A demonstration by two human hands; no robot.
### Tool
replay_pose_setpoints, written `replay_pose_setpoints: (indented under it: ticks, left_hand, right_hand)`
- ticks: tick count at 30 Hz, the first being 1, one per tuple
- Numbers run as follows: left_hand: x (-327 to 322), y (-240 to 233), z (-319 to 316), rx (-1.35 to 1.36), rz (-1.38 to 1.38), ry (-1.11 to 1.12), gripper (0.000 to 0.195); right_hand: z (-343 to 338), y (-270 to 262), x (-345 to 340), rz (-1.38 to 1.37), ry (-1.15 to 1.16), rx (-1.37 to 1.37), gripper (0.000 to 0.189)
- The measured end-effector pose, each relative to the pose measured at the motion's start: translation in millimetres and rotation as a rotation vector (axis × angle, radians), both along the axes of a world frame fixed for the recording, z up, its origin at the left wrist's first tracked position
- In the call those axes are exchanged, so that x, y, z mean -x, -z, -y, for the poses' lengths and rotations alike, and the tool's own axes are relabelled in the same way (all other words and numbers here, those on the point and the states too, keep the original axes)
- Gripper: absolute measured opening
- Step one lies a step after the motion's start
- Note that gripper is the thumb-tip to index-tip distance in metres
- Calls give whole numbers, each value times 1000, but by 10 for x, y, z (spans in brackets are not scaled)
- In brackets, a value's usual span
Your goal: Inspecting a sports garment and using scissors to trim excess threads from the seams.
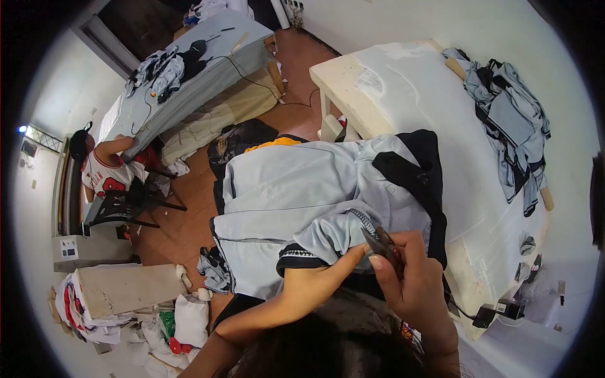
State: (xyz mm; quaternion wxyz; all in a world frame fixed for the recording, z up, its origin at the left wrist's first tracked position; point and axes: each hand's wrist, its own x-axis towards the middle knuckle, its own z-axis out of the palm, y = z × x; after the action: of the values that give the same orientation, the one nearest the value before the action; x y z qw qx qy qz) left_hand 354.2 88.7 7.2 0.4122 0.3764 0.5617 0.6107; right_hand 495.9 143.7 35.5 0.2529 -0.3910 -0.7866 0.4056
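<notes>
A light grey garment with black trim (288, 175) lies spread out before me, partly over the edge of the pale table. My left hand (316, 283) reaches under a grey sleeve with a dark cuff, its thumb and fingers holding the fabric by a stitched seam (363, 219). Small thread snips (378, 243) are in my right hand (413, 279), the pointed metal blades at that seam. Whether the blades touch the thread cannot be told. A black fabric part (409, 182) lies across the garment's right side. Fabric hides some of my left fingers.
On the pale table (425, 90) at the right lies a pile of grey and black garments (515, 123). A person (111, 165) sits at a long grey table (189, 80) at the left. Boards (127, 288) and bags (191, 321) stand at lower left. A cable crosses the floor.
</notes>
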Motion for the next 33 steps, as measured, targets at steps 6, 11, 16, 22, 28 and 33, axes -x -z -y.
replay_pose_setpoints:
  ticks: [6,11,16,22,28,33]
  left_hand:
    - [1,-49,-9,3,-12,18,16]
    - [13,-38,-20,-1,-67,3,15]
    - [13,-59,-34,79,-21,-8,14]
    - [31,-67,-42,101,38,-9,15]
    - [8,3,-41,17,0,-43,13]
    - [24,-26,-47,26,-46,-32,13]
  right_hand:
    - [10,13,-12,-22,1,-21,24]
    - [-4,35,-16,-45,-2,-43,21]
    - [-21,45,-40,-38,-16,-62,20]
    - [7,26,-76,14,-2,11,24]
    - [14,57,-44,-5,-1,-50,23]
    - [2,58,-43,13,-12,-84,20]
